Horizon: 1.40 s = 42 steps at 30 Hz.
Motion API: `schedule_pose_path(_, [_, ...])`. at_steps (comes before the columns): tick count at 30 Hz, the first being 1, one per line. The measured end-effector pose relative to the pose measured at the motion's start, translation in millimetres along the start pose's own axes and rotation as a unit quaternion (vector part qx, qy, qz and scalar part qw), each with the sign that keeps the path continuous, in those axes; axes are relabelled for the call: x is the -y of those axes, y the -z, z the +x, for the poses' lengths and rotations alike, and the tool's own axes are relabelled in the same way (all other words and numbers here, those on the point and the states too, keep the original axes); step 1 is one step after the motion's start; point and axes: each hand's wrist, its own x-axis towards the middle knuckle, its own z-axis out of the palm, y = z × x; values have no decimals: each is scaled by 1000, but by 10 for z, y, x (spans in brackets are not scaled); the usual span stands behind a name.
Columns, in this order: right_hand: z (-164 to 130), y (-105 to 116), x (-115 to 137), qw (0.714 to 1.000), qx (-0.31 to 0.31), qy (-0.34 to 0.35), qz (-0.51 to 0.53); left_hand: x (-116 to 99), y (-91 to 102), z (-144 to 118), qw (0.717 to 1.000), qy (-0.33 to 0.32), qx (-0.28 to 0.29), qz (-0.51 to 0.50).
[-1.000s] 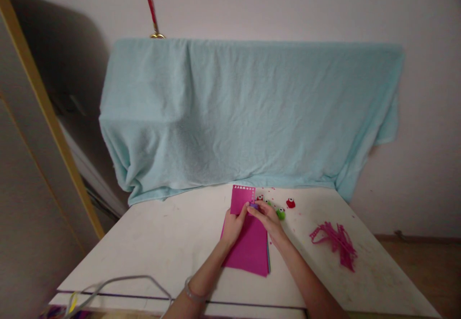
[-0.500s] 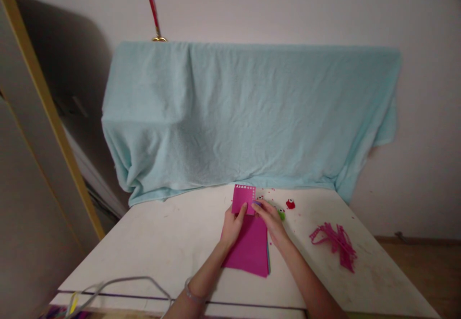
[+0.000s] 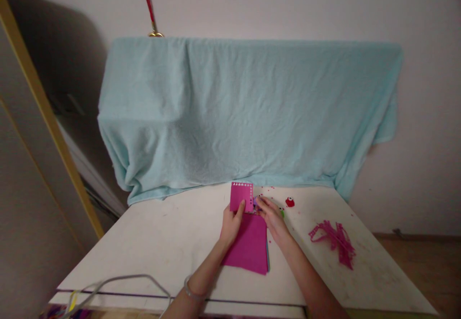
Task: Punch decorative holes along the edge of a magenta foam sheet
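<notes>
My left hand (image 3: 231,224) pinches a small square of magenta paper (image 3: 237,195) near its lower edge, thumb on top. Small cut-out holes run along the paper's top edge and down its right edge. At that right edge, my right hand (image 3: 272,217) is closed on a small purple hole punch (image 3: 257,202), partly covered by the fingers. Whether the punch touches the paper I cannot tell. Beneath both hands lies a stack of larger magenta sheets (image 3: 247,247), with a bluish sheet showing at its right side.
Behind my right hand sits a green object (image 3: 282,212), partly hidden, with a red one with a white top (image 3: 290,202) beyond it. Magenta punched strips (image 3: 336,242) lie heaped at the right. Tiny paper bits dot the white table (image 3: 173,242). A grey cable (image 3: 126,277) crosses the front left; a pale blue towel (image 3: 252,112) hangs behind.
The fingers of my right hand have curled more, and more of the purple punch shows beside the paper's right edge. Another hole seems to show lower on that edge. The view has shifted slightly.
</notes>
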Motion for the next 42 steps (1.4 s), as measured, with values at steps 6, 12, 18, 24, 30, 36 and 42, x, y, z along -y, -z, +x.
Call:
schedule_pose_path(6, [14,38,-46,1000,8,9,-12,20,-9,0,1000,-20,0,2])
schedule_pose_path(12, [22,36,-39,999,-1,2,-48,27,-12,-9,999,-47,9,9])
schedule_pose_path(18, [47,57,-76,999,5,7,-46,69,-4,4,998,-60,5,25])
schedule_pose_path(24, [64,82,-112,999,13,12,-46,82,-1,17,998,-59,13,32])
schedule_pose_path(30, [59,81,-130,998,15,9,-63,41,0,5,999,-45,-1,15])
schedule_pose_path(36, [36,39,-147,995,36,4,-88,56,-4,13,999,-42,-11,2])
schedule_pose_path(42, [12,16,-112,992,43,19,-116,98,-8,28,998,-63,0,7])
